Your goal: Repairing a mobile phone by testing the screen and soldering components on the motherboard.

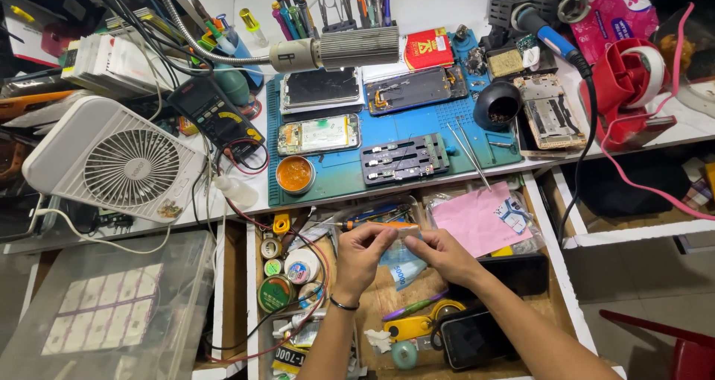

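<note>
My left hand and my right hand meet over an open drawer, both pinching a small pale flat part between the fingertips. A dark band circles my left wrist. On the blue work mat above lie an opened phone body, a dark phone screen, another opened phone frame and a dark fixture block. Metal tweezers rest on the mat's right part.
The drawer holds tins and tape rolls, a pink sheet, black phones and a yellow tool. A white fan, a multimeter, a flux tin, a red tape dispenser surround the mat.
</note>
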